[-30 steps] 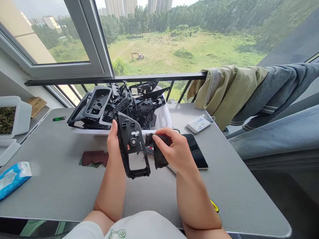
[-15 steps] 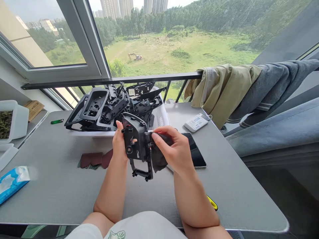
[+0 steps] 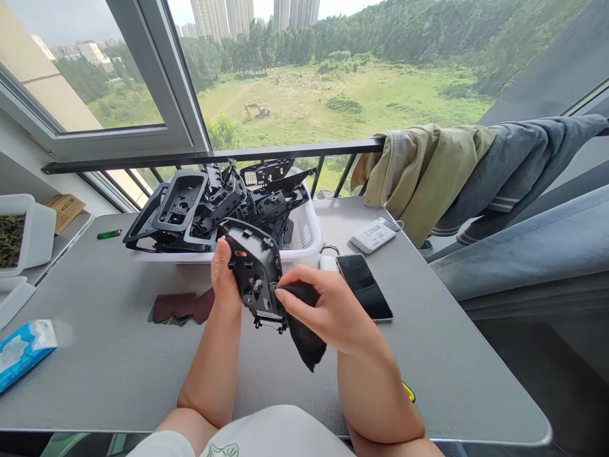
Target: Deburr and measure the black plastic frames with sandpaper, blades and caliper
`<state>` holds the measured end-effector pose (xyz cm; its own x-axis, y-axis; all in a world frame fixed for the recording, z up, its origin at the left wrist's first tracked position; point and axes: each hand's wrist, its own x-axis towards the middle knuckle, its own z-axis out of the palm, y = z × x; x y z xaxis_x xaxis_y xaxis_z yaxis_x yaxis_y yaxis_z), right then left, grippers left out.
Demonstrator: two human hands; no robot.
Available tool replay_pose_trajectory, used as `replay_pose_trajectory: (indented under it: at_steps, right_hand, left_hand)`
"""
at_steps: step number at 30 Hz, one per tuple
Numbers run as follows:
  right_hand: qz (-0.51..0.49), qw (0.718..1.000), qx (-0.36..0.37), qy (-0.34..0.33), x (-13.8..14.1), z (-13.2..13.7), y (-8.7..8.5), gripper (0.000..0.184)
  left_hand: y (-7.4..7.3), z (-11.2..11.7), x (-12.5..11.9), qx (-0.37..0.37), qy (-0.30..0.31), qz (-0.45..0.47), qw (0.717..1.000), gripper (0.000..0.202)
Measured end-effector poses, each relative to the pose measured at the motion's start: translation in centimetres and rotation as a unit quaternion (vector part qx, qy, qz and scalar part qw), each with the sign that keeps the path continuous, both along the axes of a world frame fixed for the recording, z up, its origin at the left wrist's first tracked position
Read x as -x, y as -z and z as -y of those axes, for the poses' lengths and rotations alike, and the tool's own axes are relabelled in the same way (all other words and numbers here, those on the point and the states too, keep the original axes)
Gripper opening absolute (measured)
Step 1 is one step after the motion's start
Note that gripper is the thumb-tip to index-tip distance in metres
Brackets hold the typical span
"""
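A black plastic trim part [image 3: 257,270], with clips, slots and a raised rim, is held up above the table, tilted. My left hand [image 3: 224,273] is closed on its left side, thumb at the edge and the other fingers hidden behind it. Pinched between the thumb and fingers of my right hand [image 3: 323,298] is a dark cloth [image 3: 307,336], pressed against the right side of the part and hanging down below. Just behind stands a white plastic basket [image 3: 311,231] heaped with similar black plastic parts [image 3: 219,203].
On the grey table [image 3: 266,387] are brown sandpaper pieces [image 3: 174,306], a green lighter [image 3: 109,234], a blue tissue pack [image 3: 28,352], a black phone [image 3: 365,285], a white power bank [image 3: 375,235] and a partly hidden yellow object [image 3: 409,391]. Trousers [image 3: 423,171] hang over the railing at right.
The trim part has tilted, so its lower frame looks foreshortened. My right hand has shifted slightly left and down along its side, and the cloth now hangs lower.
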<state>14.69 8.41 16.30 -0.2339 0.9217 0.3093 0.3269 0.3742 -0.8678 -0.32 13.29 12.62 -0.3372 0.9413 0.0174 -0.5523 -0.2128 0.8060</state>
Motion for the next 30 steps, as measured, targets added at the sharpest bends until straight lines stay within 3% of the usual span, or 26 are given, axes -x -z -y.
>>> replay_pose_trajectory:
  at_steps: [4,6,10,13,18,24,27,30]
  right_hand:
    - [-0.078,0.986,-0.04,0.144,0.5,-0.3,0.3,0.006]
    - [-0.076,0.981,-0.055,0.172,0.7,-0.6,0.5,0.005]
    - [-0.037,0.991,-0.04,0.123,0.0,-0.7,0.5,0.009]
    - [-0.012,0.997,0.002,0.072,-0.8,-0.6,0.2,0.01]
    - [-0.048,0.994,-0.029,0.091,-0.5,-0.4,0.0,0.008]
    - [-0.061,0.989,-0.114,0.075,0.7,-0.4,0.6,0.009]
    - [-0.027,0.99,-0.138,0.021,0.7,-0.4,0.9,0.009]
    - [0.031,0.993,-0.113,-0.03,0.5,-0.5,1.0,0.011]
  left_hand:
    - [0.5,0.5,-0.2,-0.011,0.009,-0.038,0.999,0.05]
    - [0.6,0.7,-0.3,-0.015,0.009,-0.048,0.999,0.051]
    - [0.7,0.8,-0.2,-0.02,0.011,-0.07,0.997,0.052]
    - [0.8,0.7,0.1,-0.038,0.045,-0.1,0.993,0.049]
    - [0.6,1.0,0.6,-0.06,0.082,-0.124,0.987,0.045]
    - [-0.2,1.1,0.9,-0.037,0.0,-0.087,0.996,0.047]
    - [-0.3,0.4,1.0,-0.016,-0.053,-0.061,0.997,0.049]
    - [-0.5,-0.2,1.1,0.011,-0.09,-0.031,0.995,0.05]
